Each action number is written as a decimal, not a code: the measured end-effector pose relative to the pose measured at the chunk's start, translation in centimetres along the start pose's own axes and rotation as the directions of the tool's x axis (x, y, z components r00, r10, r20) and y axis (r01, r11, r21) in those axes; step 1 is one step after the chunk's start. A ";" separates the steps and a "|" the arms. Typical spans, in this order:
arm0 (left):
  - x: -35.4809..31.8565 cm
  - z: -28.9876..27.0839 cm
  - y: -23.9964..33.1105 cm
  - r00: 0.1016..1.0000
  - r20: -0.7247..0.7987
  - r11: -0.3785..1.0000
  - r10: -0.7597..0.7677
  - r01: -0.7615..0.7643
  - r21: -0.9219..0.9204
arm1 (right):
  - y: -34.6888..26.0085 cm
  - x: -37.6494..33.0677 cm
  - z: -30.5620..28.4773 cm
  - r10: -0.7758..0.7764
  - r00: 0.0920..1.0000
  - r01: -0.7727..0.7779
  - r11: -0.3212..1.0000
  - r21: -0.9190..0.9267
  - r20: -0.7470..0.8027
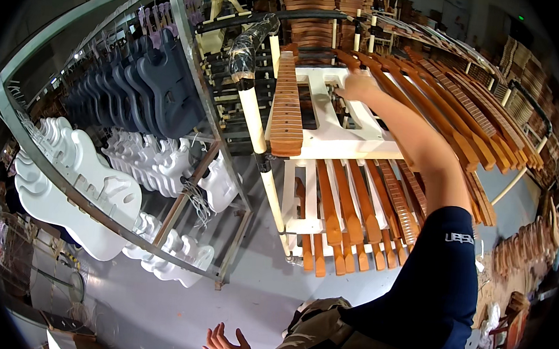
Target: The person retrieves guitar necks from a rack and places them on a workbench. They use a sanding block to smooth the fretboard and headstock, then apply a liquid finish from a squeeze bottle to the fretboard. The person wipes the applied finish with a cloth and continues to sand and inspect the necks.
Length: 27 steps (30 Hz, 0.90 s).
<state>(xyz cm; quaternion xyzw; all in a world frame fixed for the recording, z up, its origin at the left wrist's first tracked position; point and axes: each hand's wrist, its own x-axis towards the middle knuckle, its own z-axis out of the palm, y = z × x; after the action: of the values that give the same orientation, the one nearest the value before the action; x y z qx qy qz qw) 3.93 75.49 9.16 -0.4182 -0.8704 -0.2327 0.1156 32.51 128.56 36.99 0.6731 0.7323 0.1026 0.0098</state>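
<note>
My right hand [358,86] reaches forward over the top tier of a white slotted rack [372,147]. It is beside the far end of a brown guitar neck [348,59]; the small, blurred fingers do not show whether they grip anything. To its left, a guitar neck with a fretted fingerboard [288,104] lies lengthwise on the rack, apart from the hand. Several more wooden necks [439,114] lie side by side to the right of it. Low in front of my body, my left hand [230,348] is open, fingers spread, holding nothing.
On the left stands a metal frame rack [189,71] with dark guitar bodies [162,88] and white guitar bodies [84,180] hanging in it. More necks [354,222] rest on the rack's lower tiers. Cream pipe posts [252,114] rise between the racks. Wooden pieces [309,8] are stacked behind.
</note>
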 end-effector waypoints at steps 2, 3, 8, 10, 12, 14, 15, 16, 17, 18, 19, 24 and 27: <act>0.0 0.2 -0.5 1.000 0.011 1.000 0.021 -0.020 -0.012 | 4.0 -0.7 1.6 0.048 0.969 0.006 0.976 -0.216 0.244; 0.0 0.3 -0.9 0.999 0.019 0.999 0.028 -0.028 -0.019 | 5.1 -1.8 2.0 0.098 0.948 -0.030 0.975 -0.222 0.304; 0.0 0.0 -1.1 0.998 0.034 0.995 0.049 -0.046 -0.091 | 7.2 -4.5 3.1 0.251 0.950 -0.281 0.946 0.162 0.185; -0.2 -0.6 -1.2 0.998 0.043 0.993 0.055 -0.051 -0.105 | 7.6 -5.3 2.3 0.230 0.958 -0.274 0.906 0.323 0.170; -0.4 -0.9 -1.4 0.995 0.063 0.994 0.073 -0.067 -0.091 | 8.7 -5.3 2.8 0.260 0.960 -0.278 0.834 0.476 0.105; 0.4 -0.8 -1.3 0.990 0.057 0.978 0.129 -0.118 -0.170 | 9.7 -5.5 2.1 0.289 0.957 -0.224 0.738 0.637 0.001; 0.9 -1.0 -1.1 0.987 0.051 0.971 0.155 -0.142 -0.194 | 9.3 -6.0 1.9 0.269 0.961 -0.126 0.648 0.751 -0.070; 2.3 -2.3 0.0 0.970 -0.001 0.953 0.242 -0.238 -0.188 | 8.3 -7.3 1.0 0.256 0.955 -0.013 0.536 0.844 -0.149; 3.3 -2.3 0.9 0.964 0.005 0.925 0.265 -0.252 -0.284 | 7.5 -9.4 -0.2 0.268 0.937 0.098 0.416 0.904 -0.225; 4.0 -2.5 1.2 0.963 0.002 0.898 0.270 -0.251 -0.362 | 5.5 -11.6 -1.3 0.262 0.917 0.192 0.375 0.907 -0.302; 5.0 -2.7 1.9 0.960 0.000 0.857 0.281 -0.251 -0.451 | 3.6 -14.1 -2.2 0.267 0.886 0.281 0.345 0.896 -0.380; 13.2 -8.2 11.4 0.890 -0.091 0.312 0.446 -0.250 -0.916 | -6.7 -26.3 -0.4 0.152 0.812 0.527 0.224 0.820 -0.563; 14.9 -11.1 17.7 0.892 -0.138 -0.113 0.431 -0.098 -0.989 | -10.0 -32.6 1.8 -0.099 0.761 0.630 0.353 0.692 -0.642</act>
<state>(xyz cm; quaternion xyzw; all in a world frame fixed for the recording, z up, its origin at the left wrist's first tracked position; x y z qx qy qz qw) 8.57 89.57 30.15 -0.5599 -0.3325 -0.7059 -0.2786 26.01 95.86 29.54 0.3345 0.7852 -0.1298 -0.5048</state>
